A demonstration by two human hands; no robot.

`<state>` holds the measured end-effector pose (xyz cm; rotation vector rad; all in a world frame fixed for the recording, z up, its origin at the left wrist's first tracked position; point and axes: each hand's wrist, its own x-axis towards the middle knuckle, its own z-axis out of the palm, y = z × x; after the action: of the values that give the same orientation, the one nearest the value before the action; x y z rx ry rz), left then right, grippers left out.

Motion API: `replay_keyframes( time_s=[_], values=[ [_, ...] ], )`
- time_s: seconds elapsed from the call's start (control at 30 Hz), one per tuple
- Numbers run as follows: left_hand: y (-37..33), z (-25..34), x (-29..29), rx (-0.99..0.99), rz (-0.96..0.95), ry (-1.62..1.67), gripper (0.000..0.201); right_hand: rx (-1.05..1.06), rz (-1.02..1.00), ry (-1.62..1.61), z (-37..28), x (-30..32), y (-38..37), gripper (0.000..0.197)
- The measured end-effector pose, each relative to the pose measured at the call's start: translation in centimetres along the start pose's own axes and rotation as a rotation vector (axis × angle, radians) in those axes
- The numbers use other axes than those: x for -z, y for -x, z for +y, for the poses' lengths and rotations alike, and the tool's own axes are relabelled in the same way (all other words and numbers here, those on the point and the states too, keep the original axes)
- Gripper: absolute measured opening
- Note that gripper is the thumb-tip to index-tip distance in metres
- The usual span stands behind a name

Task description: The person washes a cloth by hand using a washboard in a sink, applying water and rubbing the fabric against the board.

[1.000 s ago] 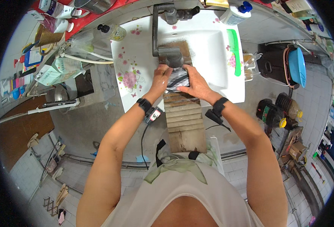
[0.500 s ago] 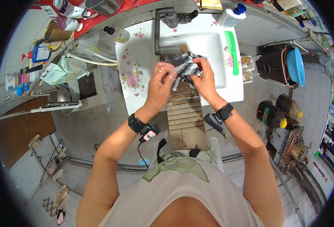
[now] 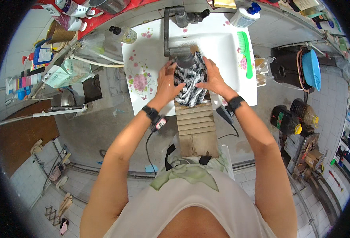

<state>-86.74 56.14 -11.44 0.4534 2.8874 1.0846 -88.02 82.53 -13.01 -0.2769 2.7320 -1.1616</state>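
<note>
Head view, looking down: both hands press a wet black-and-white striped cloth (image 3: pixel 190 81) against the top of a ribbed wooden washboard (image 3: pixel 196 127) leaning into a white floral sink (image 3: pixel 143 75). Left hand (image 3: pixel 167 81) and right hand (image 3: pixel 212 79) grasp the cloth, fingers spread. A faucet (image 3: pixel 183 59) sits just beyond the fingers; the bunched cloth could snag on it.

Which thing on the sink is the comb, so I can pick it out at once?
Start at the white flowered sink where both hands press a black-and-white striped cloth under the tap. Look at the rim right of the right hand. The comb lies there lengthwise: the only bright green, long, toothed thing, below the blue-capped white bottle.
</note>
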Motion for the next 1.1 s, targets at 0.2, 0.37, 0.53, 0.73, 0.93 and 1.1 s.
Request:
replay_keyframes(
  time_s=[0.2,0.37,0.53,0.73,0.93,1.1],
  values=[
    [-1.5,-2.0,-0.3,0.117,-0.557,-0.078,0.102,-0.250,-0.353,0.188,-1.0,-1.2,-1.1,0.097],
    [1.4,-4.5,-1.3,0.119,-0.240,0.091,0.083,-0.314,-0.230,-0.128,-3.1,-3.2,-1.0,0.056],
    [-0.2,-1.4,-1.9,0.398,-0.067,0.674,0.067,-0.372,-0.055,-0.990,-4.4,-1.4,-1.4,0.054],
    [1.3,-1.2,-0.9,0.329,-0.361,-0.174,0.065,0.070,-0.197,0.018,-0.4,-1.7,1.0,0.050],
    [-5.7,-2.3,-2.9,0.318,0.158,0.216,0.047,0.120,-0.053,-0.084,0.8,-2.2,-3.9,0.055],
    [-2.2,-8.2,-10.1,0.131,-0.172,-0.176,0.044,0.122,-0.124,-0.142,0.6,-7.4,-4.5,0.078]
  ],
)
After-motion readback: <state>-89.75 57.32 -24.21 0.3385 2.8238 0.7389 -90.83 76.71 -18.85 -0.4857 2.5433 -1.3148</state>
